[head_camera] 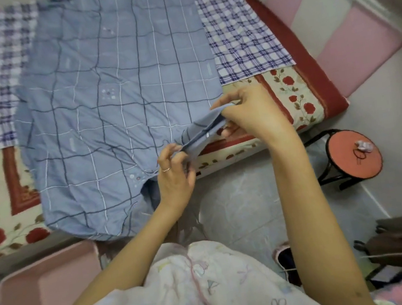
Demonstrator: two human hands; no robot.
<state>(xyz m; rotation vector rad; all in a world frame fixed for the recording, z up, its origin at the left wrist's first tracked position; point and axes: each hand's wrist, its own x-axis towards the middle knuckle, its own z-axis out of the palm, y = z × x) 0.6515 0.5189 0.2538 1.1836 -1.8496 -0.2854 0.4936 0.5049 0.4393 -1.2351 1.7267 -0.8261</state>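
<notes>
Straightening an edge, by the look of it. Pinches the near corner of the blue checked cloth [115, 99] with the left hand [176, 174], fingers curled onto a fold of it. Pinches the same edge a little further along with the right hand [249, 115], thumb and fingers closed on the fabric. Holds a short raised strip of hem [202, 134] taut between the two grips, lifted clear of the rose-patterned bedspread [297, 92]. Rest of the cloth spread flat and creased, away from the grips and to their left, over a purple plaid cloth [237, 31].

Looks like an early step: squaring or opening the corner before any fold, with no fold yet in the main panel. Cannot tell a single hem from a doubled opening here.

Next, probably: keep both pinches firm and draw the hem straight, then either lay it flat just under the grips or carry it across toward the far edge. Calls for even tension in both hands, so as not to drag the spread part off the bed edge, overhanging just below the left grip.

Beyond the right grip, on the floor: a round stool [354, 154]. Below the left grip: a pink bin [46, 290].
</notes>
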